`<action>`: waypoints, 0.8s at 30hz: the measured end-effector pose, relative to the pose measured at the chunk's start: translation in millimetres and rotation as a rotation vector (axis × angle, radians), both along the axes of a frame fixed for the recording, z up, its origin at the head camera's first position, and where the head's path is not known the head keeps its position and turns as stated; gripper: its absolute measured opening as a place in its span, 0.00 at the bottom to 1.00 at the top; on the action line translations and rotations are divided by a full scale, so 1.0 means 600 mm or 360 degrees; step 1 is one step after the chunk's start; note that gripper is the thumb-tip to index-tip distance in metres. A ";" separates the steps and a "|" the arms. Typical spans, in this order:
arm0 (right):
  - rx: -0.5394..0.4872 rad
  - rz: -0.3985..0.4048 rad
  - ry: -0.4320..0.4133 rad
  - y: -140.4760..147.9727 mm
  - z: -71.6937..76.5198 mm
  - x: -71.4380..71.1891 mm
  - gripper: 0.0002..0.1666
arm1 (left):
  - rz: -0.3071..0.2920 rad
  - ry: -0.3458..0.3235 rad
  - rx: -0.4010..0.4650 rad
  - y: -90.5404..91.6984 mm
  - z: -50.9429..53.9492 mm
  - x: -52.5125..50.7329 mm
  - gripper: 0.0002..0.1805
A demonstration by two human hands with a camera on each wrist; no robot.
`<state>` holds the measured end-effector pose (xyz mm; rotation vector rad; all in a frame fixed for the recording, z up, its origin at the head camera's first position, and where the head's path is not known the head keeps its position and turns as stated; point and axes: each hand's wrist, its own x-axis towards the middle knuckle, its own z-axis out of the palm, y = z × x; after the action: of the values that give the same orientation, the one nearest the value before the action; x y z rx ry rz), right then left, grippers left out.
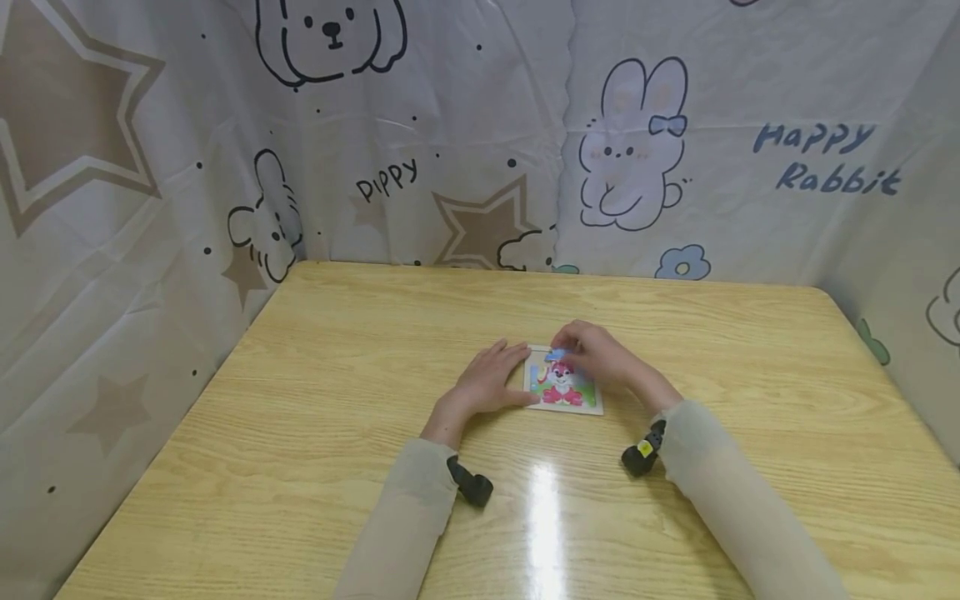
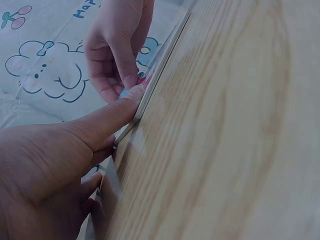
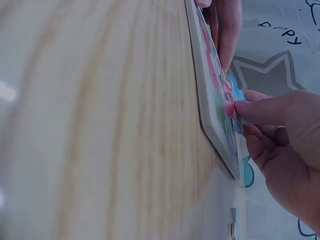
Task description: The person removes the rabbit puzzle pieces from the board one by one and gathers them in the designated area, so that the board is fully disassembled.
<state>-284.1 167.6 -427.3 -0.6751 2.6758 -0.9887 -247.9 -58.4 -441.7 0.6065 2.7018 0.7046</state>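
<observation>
A small jigsaw puzzle in a white frame (image 1: 577, 410) lies flat on the wooden table, showing a pink-and-white cartoon animal over green and blue. My left hand (image 1: 486, 380) rests at its left side, fingers extended toward the upper left corner. The left thumb (image 2: 117, 112) lies on the frame's near left edge. Over the upper part of the picture, my right hand (image 1: 596, 354) pinches a blue puzzle piece (image 3: 238, 91) between thumb and fingers. That piece is tilted up from the board in the right wrist view, and the fingers partly hide it.
The pale wooden table (image 1: 337, 358) extends around the puzzle on all sides. A printed curtain (image 1: 480, 125) hangs behind the table and along both sides. Each wrist wears a small black camera (image 1: 472, 486). Light glares off the tabletop in front of the puzzle.
</observation>
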 end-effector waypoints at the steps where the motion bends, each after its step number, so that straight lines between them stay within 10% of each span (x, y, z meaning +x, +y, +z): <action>1: -0.0012 -0.0003 0.0004 0.002 0.000 0.001 0.13 | 0.0001 -0.0001 -0.0005 0.000 0.000 0.000 0.46; 24: -0.0142 0.0015 0.0035 0.012 -0.002 0.004 0.14 | 0.0006 -0.0005 0.0005 0.000 0.000 0.000 0.46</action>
<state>-282.0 174.8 -428.6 -0.7195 2.6581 -1.1099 -248.1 -58.5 -441.7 0.6003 2.7001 0.7104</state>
